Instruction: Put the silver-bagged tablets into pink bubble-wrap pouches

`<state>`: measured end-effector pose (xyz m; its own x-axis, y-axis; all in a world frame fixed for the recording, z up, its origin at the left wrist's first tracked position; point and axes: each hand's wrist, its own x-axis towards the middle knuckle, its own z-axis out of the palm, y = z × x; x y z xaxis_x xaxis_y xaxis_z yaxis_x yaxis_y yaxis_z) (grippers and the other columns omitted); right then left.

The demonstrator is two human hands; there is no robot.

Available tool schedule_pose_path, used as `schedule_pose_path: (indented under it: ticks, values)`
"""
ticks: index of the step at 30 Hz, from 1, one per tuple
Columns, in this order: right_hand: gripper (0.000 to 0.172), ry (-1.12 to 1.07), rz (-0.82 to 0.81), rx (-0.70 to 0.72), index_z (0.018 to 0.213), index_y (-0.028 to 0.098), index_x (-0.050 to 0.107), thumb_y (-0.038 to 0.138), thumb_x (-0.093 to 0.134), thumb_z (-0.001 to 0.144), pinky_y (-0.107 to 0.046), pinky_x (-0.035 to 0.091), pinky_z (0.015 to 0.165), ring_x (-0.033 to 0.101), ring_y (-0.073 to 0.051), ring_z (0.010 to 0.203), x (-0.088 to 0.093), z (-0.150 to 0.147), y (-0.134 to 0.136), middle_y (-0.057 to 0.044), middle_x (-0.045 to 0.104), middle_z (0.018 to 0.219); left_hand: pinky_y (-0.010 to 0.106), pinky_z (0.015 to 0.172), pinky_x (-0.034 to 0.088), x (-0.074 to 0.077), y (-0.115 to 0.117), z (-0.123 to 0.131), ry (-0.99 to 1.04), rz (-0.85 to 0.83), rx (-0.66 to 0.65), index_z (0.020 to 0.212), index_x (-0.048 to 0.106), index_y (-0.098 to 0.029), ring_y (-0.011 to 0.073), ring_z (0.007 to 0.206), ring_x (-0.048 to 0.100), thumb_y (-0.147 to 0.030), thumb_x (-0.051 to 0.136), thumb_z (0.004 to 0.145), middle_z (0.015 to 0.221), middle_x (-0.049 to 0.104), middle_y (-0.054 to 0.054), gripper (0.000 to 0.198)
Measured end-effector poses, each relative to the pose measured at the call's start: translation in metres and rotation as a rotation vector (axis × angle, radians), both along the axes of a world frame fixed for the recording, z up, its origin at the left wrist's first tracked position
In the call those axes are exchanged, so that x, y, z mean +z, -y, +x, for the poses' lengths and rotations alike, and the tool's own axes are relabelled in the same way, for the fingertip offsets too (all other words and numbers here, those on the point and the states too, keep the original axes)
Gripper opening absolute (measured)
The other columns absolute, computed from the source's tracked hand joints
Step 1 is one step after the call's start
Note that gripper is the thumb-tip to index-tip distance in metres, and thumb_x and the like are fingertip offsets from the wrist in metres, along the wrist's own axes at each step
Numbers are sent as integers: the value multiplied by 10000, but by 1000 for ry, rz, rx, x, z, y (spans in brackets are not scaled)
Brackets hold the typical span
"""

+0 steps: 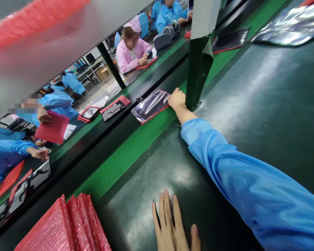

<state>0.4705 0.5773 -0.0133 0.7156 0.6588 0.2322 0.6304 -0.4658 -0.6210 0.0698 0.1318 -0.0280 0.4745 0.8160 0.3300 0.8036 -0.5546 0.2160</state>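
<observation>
My right hand [177, 100], at the end of a blue sleeve, reaches far across the dark green table and grips the near edge of a shiny silver bag with a red backing [151, 105] that lies on the bright green belt strip. Its fingers are curled on the bag's edge. My left hand [172, 226] lies flat on the table at the bottom, palm down, fingers stretched out and holding nothing. A fanned stack of pink bubble-wrap pouches [68, 226] sits just left of it.
A green upright post [199, 69] stands right beside my right hand. More silver bags [290, 26] lie at the far right. Red pouches with dark items [112, 108] ride the belt. People in blue and pink coats work across the line.
</observation>
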Motion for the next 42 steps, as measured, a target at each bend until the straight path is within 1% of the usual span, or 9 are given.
schedule_pose_path:
  ticks: [6, 11, 17, 21, 25, 28, 30, 36, 42]
  values:
    - [367, -183, 11, 49, 1251, -51, 638, 253, 559, 1061, -554, 469, 1042, 674, -417, 1179, 22, -22, 33, -384, 693, 1174, 645, 1205, 499, 2, 0, -6, -2, 24, 3, 1724, 354, -253, 375, 1548, 482, -503, 675, 1007, 1742, 400, 96, 824]
    - [360, -142, 225, 200, 1349, 58, 619, 199, 452, 1063, -504, 458, 1049, 684, -360, 1119, 41, -51, 76, -281, 743, 1178, 651, 1187, 515, 2, -1, -2, 70, 94, -11, 1713, 381, -245, 381, 1528, 507, -463, 692, 999, 1722, 434, 111, 808]
    - [320, -170, 447, 453, 1246, 171, 673, 290, 460, 1039, -444, 473, 1031, 688, -310, 999, 62, -122, 143, -137, 763, 1012, 624, 1189, 525, 7, -1, -5, 155, 147, -42, 1643, 505, -243, 371, 1479, 567, -450, 706, 995, 1683, 497, 125, 710]
    - [254, -244, 498, 636, 1129, 241, 658, 404, 493, 1025, -395, 541, 845, 672, -268, 762, 48, -200, 207, -22, 651, 752, 579, 1177, 550, 9, -6, -19, 296, 25, -38, 1504, 625, -267, 329, 1458, 592, -319, 658, 1009, 1613, 588, 125, 499]
    - [229, -462, 455, 825, 1194, 312, 576, 485, 516, 1056, -396, 566, 733, 701, -260, 684, 20, -262, 292, 27, 602, 732, 483, 1079, 615, 20, -18, -30, 667, -142, 121, 1319, 661, -226, 275, 1371, 654, -226, 529, 1045, 1491, 654, 156, 304]
    - [302, -652, 288, 1016, 1302, 356, 564, 493, 589, 1034, -454, 588, 793, 732, -285, 737, 4, -265, 358, -3, 684, 833, 431, 1062, 611, 25, -27, -38, 837, -156, 181, 1295, 629, -218, 250, 1359, 640, -233, 510, 1053, 1461, 641, 146, 270]
    - [350, -565, 194, 1061, 1343, 369, 585, 503, 587, 1019, -491, 594, 813, 728, -303, 749, 0, -243, 381, -30, 724, 877, 467, 1166, 535, 23, -31, -44, 798, -121, 225, 1312, 618, -229, 248, 1399, 592, -217, 515, 1047, 1469, 624, 126, 285]
    - [419, -60, 144, 797, 1163, 316, 712, 637, 558, 943, -544, 572, 861, 707, -359, 858, 4, -167, 323, -95, 715, 886, 502, 1143, 521, 17, -30, -44, 492, -66, 320, 1427, 570, -208, 299, 1399, 559, -223, 579, 999, 1526, 576, 148, 429]
    - [408, -59, -63, 812, 787, 304, 596, 689, 578, 922, -508, 559, 833, 693, -325, 762, 5, -185, 290, -27, 672, 739, 529, 1189, 453, 11, -30, -43, 281, -7, 314, 1544, 524, -184, 333, 1453, 526, -333, 575, 1023, 1593, 568, 171, 544]
